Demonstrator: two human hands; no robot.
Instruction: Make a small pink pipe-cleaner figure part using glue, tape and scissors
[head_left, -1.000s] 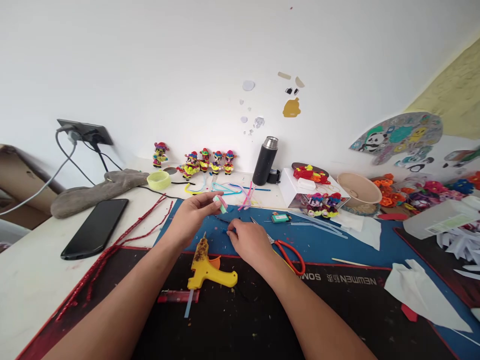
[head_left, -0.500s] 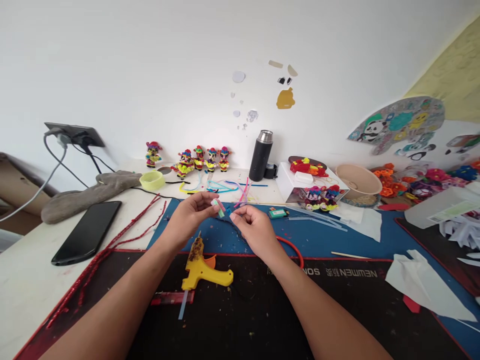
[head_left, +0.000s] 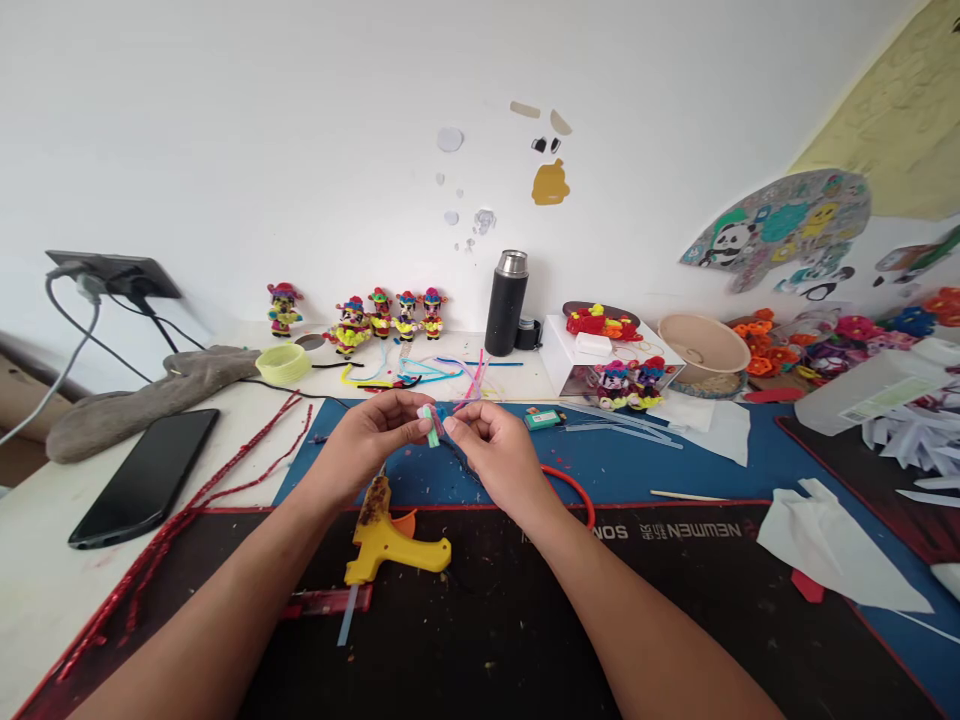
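Observation:
My left hand (head_left: 375,440) is closed in a pinch on a small bundle of green, pink and white pipe cleaner pieces (head_left: 433,428). Close beside it, my right hand (head_left: 495,450) pinches a small blue piece (head_left: 442,411), which looks like pipe cleaner. The blue piece is at the bundle's right edge; whether they touch is hard to see. Below the hands, a yellow glue gun (head_left: 397,550) lies on the black mat, with a clear glue stick (head_left: 347,615) protruding from its back end.
Several pipe cleaner dolls (head_left: 351,326) stand along the wall, near a black thermos (head_left: 506,305). Loose pipe cleaners (head_left: 431,372) lie behind the hands. At left are a phone (head_left: 146,478) and red tinsel stems (head_left: 217,470); at right, a white box (head_left: 559,360) and crumpled paper (head_left: 832,545).
My hands have come closer together, bringing the blue piece up against or very near the bundle. The bundle has turned more upright. The whole view has shifted slightly to the right.

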